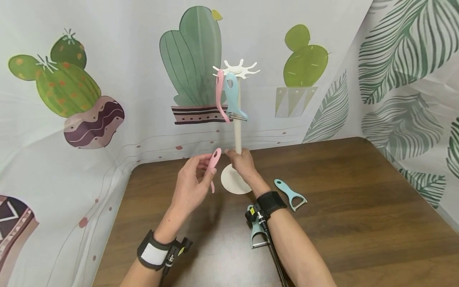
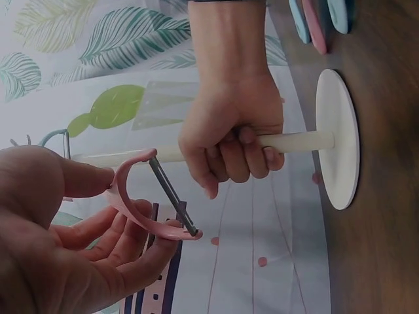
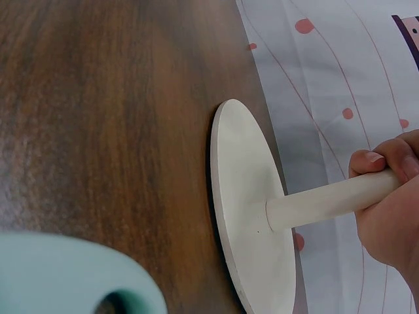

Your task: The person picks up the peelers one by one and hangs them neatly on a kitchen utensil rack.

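My left hand (image 1: 191,181) holds a pink peeler (image 1: 215,158) between thumb and fingers, handle end up, just left of the stand. In the left wrist view its pink fork (image 2: 122,196) and metal blade (image 2: 171,193) show beyond the thumb. My right hand (image 1: 244,164) grips the cream pole (image 1: 238,135) of the stand low down, fingers wrapped round it, above the round base (image 1: 233,184). At the top, a pink peeler (image 1: 219,97) and a light blue peeler (image 1: 232,93) hang from the left side of the white hook ring (image 1: 244,71).
Right of my right wrist, a light blue peeler (image 1: 287,191) lies on the brown wooden table (image 1: 344,207). Another blue peeler (image 1: 257,231) lies partly under my right forearm. A pink handle (image 2: 314,26) lies between blue ones. Behind the table hangs a cactus-printed cloth (image 1: 143,79).
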The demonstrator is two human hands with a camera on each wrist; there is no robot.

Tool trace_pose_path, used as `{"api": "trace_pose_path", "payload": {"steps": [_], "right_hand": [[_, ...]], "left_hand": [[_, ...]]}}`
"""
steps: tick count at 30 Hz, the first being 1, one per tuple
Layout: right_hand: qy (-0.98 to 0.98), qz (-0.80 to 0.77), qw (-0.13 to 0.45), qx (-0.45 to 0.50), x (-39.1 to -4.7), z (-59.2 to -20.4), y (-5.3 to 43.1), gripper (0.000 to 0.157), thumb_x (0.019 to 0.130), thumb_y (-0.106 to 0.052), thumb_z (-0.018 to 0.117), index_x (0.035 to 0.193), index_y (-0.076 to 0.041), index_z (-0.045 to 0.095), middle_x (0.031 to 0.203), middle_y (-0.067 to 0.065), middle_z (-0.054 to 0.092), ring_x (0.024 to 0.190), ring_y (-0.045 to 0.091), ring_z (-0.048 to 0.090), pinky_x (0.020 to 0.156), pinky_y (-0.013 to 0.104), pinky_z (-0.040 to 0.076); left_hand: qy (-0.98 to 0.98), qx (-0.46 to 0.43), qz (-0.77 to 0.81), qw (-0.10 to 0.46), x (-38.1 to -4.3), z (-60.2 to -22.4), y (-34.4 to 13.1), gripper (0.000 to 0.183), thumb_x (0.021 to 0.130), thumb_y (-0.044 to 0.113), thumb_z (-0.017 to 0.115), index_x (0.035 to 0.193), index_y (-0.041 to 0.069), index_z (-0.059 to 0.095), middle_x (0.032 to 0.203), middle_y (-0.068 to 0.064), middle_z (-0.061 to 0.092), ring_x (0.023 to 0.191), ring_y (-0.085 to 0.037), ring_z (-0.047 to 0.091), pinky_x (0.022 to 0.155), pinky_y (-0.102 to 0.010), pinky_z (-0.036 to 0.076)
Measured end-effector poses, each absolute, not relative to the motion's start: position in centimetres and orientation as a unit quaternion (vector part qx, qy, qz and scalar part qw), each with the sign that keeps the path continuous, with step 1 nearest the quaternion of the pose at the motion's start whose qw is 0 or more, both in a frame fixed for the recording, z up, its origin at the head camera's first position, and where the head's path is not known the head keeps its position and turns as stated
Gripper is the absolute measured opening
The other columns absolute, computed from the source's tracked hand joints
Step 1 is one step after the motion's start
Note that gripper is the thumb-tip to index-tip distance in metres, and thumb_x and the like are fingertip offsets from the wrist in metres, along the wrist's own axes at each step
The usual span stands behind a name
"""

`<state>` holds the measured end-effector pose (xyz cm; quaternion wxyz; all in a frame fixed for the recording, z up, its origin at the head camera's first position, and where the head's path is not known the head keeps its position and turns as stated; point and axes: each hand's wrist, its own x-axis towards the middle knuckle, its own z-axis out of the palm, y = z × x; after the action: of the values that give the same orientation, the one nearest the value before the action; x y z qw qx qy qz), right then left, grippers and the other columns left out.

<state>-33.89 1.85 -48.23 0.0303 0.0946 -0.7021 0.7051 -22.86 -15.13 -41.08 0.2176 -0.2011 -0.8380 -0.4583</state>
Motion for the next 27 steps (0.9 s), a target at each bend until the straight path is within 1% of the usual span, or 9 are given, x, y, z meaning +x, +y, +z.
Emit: {"api": "trace_pose_path", "payload": {"steps": [9,15,17,23,27], "right_hand": [[-0.701,0.705,0.028,0.097,-33.8,-48.2,1.8,0.049,0.095,-0.025,0.057,0.050,-0.013,0.041,0.045,-0.005,0.032,0.040,0.012,0.027,0.039,0.026,0.019],[-0.705,0.702,0.029,0.094,-33.8,-48.2,1.9,0.049,0.095,-0.026,0.057,0.050,-0.013,0.041,0.045,-0.004,0.032,0.041,0.013,0.027,0.040,0.027,0.020],[-0.705,0.703,0.027,0.095,-33.8,-48.1,1.9,0.050,0.095,-0.026,0.057,0.050,-0.013,0.041,0.045,-0.004,0.032,0.041,0.013,0.027,0.040,0.027,0.020],[-0.699,0.709,0.022,0.094,-33.8,-48.0,1.9,0.050,0.095,-0.026,0.058,0.050,-0.014,0.039,0.045,-0.005,0.031,0.041,0.013,0.026,0.040,0.027,0.019],[-0.697,0.711,0.019,0.093,-33.8,-48.1,1.9,0.050,0.096,-0.024,0.057,0.050,-0.014,0.039,0.045,-0.005,0.031,0.041,0.013,0.026,0.040,0.027,0.020]], "left_hand": [[-0.828,-0.179,-0.472,0.243,-23.2,-40.4,-15.1,0.037,0.089,0.011,0.069,0.125,0.009,0.060,0.107,0.000,0.059,0.093,-0.009,0.059,0.071,-0.028,0.055],[-0.820,-0.181,-0.478,0.258,-23.5,-40.0,-15.2,0.037,0.090,0.011,0.069,0.126,0.007,0.059,0.107,-0.002,0.059,0.093,-0.014,0.060,0.070,-0.034,0.055],[-0.814,-0.182,-0.485,0.264,-23.4,-39.3,-15.0,0.037,0.090,0.007,0.068,0.126,0.004,0.059,0.107,-0.007,0.060,0.094,-0.018,0.060,0.070,-0.037,0.055],[-0.802,-0.183,-0.493,0.282,-22.2,-35.9,-13.8,0.036,0.087,-0.007,0.065,0.122,-0.009,0.056,0.105,-0.022,0.059,0.093,-0.030,0.061,0.072,-0.040,0.056],[-0.800,-0.179,-0.495,0.289,-22.3,-35.2,-13.8,0.036,0.088,-0.007,0.065,0.123,-0.008,0.056,0.107,-0.022,0.059,0.095,-0.030,0.060,0.074,-0.039,0.056]]}}
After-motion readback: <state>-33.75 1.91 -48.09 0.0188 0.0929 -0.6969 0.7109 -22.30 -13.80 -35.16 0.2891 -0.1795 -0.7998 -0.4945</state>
